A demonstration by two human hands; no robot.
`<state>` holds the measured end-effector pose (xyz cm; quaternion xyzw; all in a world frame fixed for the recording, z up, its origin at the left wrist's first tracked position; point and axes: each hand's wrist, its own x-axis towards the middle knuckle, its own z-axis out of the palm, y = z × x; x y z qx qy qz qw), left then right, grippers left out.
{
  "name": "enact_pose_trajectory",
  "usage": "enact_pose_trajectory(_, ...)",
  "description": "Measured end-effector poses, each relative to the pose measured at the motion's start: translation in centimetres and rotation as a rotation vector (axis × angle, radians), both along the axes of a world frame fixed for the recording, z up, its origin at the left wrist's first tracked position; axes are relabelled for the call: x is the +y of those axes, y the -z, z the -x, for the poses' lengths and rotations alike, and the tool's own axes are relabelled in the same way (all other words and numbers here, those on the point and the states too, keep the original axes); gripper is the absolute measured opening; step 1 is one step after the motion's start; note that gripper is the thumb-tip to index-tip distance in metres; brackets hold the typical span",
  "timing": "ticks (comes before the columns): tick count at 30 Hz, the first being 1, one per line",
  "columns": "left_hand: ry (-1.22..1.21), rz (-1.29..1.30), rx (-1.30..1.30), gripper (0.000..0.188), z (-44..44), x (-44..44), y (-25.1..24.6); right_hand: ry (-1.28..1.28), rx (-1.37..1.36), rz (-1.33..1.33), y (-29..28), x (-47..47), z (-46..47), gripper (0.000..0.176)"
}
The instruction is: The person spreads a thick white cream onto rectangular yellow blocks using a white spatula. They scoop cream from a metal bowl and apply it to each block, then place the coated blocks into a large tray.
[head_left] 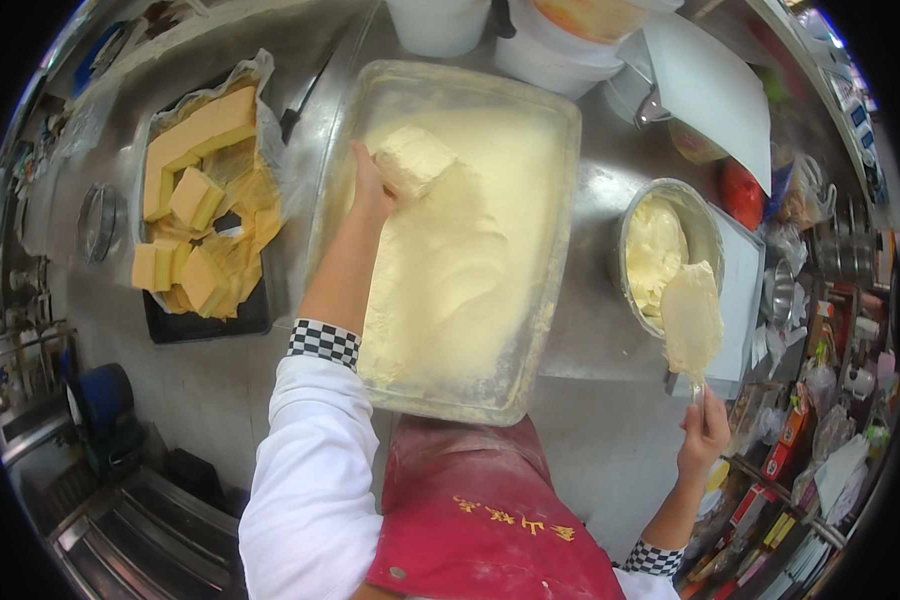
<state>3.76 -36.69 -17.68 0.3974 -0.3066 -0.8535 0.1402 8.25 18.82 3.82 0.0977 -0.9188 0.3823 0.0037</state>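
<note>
My left hand [371, 187] holds a pale, cream-covered block [418, 159], apparently cake, at the upper left of a large clear plastic tub [574, 157]. Pale yellow powder [450, 300] covers much of the tub's floor, with smooth drag marks through it. Off to the right, the fingers of my right hand [705, 435] are closed around the handle of a spatula [691, 319]. Its broad blade is coated with cream and overlaps the near rim of a round metal bowl [711, 217]. Thick yellow cream [654, 244] sits inside that bowl.
On the left, several cut yellow sponge cake blocks [199, 199] lie on crumpled paper over a black tray [210, 330]. A knife [291, 120] rests between tray and tub. White buckets [439, 26] stand behind the tub. Packed shelves [795, 450] line the right side.
</note>
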Motion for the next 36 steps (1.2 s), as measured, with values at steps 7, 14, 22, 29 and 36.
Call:
enact_pose_trajectory(7,-0.085,0.305,-0.286,0.073,-6.1,0.2,-2.0,0.058,-0.126,0.076,2.1,0.4,2.8,0.034)
enact_pose_trajectory(14,-0.141,0.277,-0.148,0.053,-15.8,3.5,-4.1,0.302,-0.313,0.044,6.1,2.3,8.0,0.044)
enact_pose_trajectory(22,-0.639,0.39,-0.293,0.025,-28.8,-2.3,-4.8,0.325,-0.394,0.069,10.0,3.5,10.0,0.061)
enact_pose_trajectory(29,-0.764,0.428,-0.61,0.026,-38.1,-16.7,-0.1,0.41,-0.455,0.138,10.1,1.7,9.0,0.063)
enact_pose_trajectory(36,-0.51,0.214,-0.745,0.046,-39.4,-23.2,4.2,0.416,-0.42,0.154,10.1,0.8,9.5,0.067)
